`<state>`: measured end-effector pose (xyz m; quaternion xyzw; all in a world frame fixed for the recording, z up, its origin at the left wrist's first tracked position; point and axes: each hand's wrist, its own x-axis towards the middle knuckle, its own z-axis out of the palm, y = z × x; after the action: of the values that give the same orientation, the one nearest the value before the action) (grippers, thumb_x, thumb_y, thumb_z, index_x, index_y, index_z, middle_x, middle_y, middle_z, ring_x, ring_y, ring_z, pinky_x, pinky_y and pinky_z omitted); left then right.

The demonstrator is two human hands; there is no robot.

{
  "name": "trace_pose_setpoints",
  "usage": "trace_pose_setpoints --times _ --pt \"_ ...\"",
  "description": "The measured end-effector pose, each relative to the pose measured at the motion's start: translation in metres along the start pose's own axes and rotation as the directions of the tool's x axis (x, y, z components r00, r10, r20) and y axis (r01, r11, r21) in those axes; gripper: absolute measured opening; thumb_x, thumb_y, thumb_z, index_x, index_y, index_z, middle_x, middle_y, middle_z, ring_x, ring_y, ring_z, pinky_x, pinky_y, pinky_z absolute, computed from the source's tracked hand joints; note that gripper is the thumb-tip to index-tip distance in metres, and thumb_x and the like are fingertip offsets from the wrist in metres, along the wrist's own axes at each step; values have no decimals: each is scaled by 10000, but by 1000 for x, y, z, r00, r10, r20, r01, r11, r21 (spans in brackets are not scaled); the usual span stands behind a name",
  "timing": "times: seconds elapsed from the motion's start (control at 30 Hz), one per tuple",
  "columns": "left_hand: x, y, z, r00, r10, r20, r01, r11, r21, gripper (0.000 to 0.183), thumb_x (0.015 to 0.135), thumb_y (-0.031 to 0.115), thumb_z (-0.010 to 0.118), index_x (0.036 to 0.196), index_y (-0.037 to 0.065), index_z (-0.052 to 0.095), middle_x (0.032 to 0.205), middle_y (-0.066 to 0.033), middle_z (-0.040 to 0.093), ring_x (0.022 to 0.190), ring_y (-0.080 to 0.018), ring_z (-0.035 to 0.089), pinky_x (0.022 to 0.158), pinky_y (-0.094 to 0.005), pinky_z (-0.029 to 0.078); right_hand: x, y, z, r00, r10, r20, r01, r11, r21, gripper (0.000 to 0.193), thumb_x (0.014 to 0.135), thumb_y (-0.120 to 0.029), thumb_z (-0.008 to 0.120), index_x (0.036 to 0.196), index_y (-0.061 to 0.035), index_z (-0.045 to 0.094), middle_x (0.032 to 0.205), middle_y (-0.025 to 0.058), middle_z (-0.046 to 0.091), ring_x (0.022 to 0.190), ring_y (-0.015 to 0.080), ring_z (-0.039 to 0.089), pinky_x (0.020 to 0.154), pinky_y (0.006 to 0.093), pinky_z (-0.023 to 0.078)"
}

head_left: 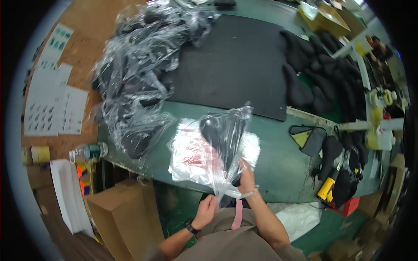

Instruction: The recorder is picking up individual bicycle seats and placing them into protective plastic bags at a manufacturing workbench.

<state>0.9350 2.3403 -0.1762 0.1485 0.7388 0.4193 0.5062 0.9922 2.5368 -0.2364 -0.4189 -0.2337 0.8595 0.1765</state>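
A black bicycle saddle (223,132) lies inside a clear plastic bag (244,114) just above the table's near edge. My right hand (246,178) is closed round the saddle's near end through the film. My left hand (206,213), in a fist, grips the bag's gathered near end, which is pulled toward my body. Under the bag a stack of flat, shiny plastic bags (183,163) with a reddish patch rests on the green table (281,161). To the left, a heap of bagged black saddles (130,74) reaches toward the far side.
A black mat (235,61) covers the table's middle. Bare black saddles (322,65) are piled at the right. Near them lie a grey-and-yellow pouch (307,138) and a yellow-handled tool (327,188). A plastic bottle (89,151) and a cardboard box (126,217) are at the left.
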Motion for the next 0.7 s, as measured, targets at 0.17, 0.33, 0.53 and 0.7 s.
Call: trace_pose_setpoints --times 0.17,0.33,0.53,0.7 --pt "71 21 11 973 -14 -232 -84 910 -406 403 1083 327 346 1224 17 562 1155 -87 560 1047 -164 526 929 -325 429 1 20 21 951 -299 79 279 719 -637 812 887 -345 716 1464 79 333 1083 219 674 978 254 661 840 400 518" --pt "157 88 -51 948 -63 -311 -186 682 -707 418 993 343 566 1304 65 536 1170 -61 620 1056 -193 598 924 -356 495 24 -61 6 856 -93 508 415 710 -569 593 876 -255 709 1383 -34 496 1309 232 591 1072 326 640 934 393 496" --pt "238 101 -171 942 254 -221 -311 407 -859 502 967 486 568 1215 50 550 1187 -88 581 1119 -231 558 1030 -396 446 208 -237 -168 611 -656 -443 389 736 -554 677 797 -360 794 1227 75 504 977 134 624 896 222 596 840 350 486" --pt "220 47 47 991 92 -99 -73 981 179 331 932 193 621 1214 21 595 1169 -78 614 1060 -180 583 912 -312 485 278 -299 -269 613 -293 -734 169 956 -241 951 694 -361 884 1311 200 426 1326 277 548 1201 300 555 1027 372 426"
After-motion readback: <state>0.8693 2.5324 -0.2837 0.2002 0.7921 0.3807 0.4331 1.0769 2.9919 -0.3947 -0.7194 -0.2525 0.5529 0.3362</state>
